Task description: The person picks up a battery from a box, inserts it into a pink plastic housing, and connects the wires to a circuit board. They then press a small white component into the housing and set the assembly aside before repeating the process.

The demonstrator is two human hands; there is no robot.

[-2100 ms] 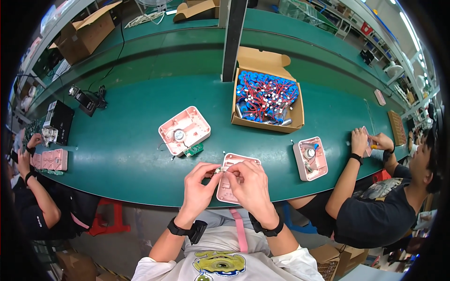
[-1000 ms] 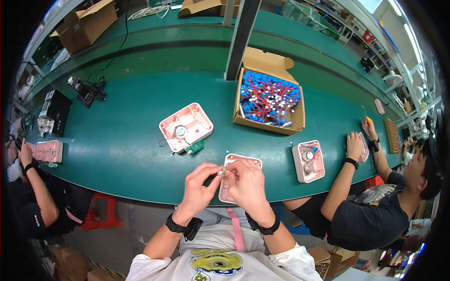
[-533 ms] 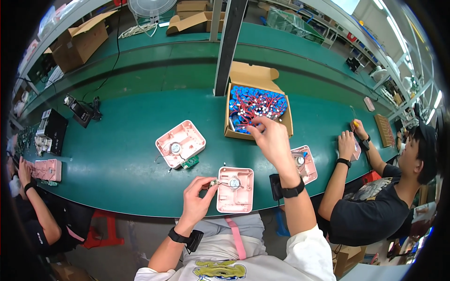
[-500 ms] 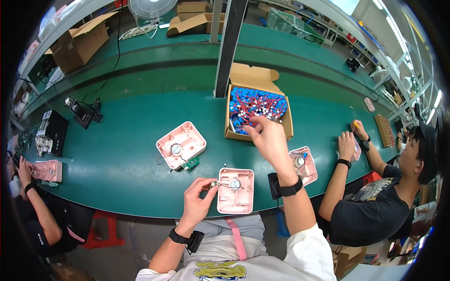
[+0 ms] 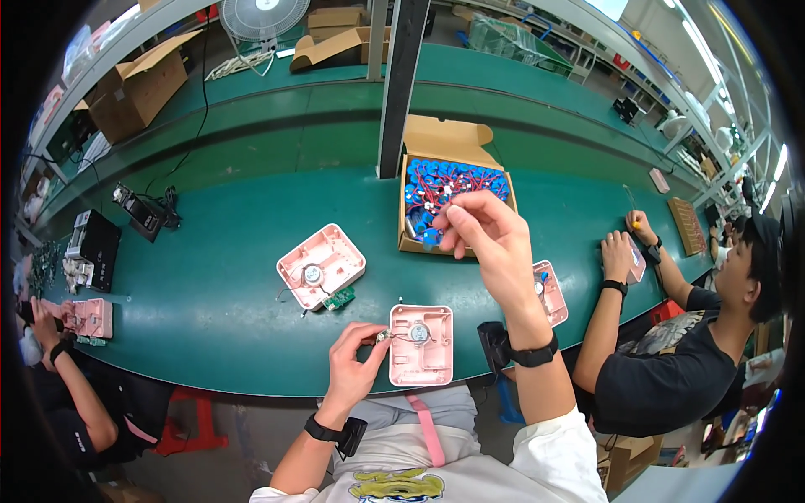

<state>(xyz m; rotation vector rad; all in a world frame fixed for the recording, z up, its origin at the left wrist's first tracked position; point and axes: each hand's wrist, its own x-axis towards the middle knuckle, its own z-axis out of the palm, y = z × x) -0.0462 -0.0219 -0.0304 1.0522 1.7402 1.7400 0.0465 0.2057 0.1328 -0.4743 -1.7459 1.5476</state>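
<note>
In front of me on the table sits an open pink plastic housing [image 5: 436, 379] with a round speaker [image 5: 419, 333] and dark wires inside. At its left edge my left hand [image 5: 356, 356] pinches a small circuit board [image 5: 384, 335], largely covered by the fingers. Above the front of a cardboard box [image 5: 461, 248] my right hand [image 5: 495, 239] is closed in a pinch on thin red wire. The box holds many blue cylindrical batteries [image 5: 426, 168] with red leads and white plugs. One blue battery [image 5: 432, 237] shows just below the pinching fingers; whether it hangs from them is unclear.
Another pink housing [image 5: 344, 243] with a green board [image 5: 339, 299] stands left of the box. A third housing [image 5: 553, 306] lies beyond my right wrist. Co-workers sit on both sides. A metal post [image 5: 397, 109] rises behind the box; a black device [image 5: 92, 247] stands far left.
My right hand has drawn back slightly from the box's contents, fingers now pinched on a wire, and a blue battery shows at the box's front. My left hand stays by the housing.
</note>
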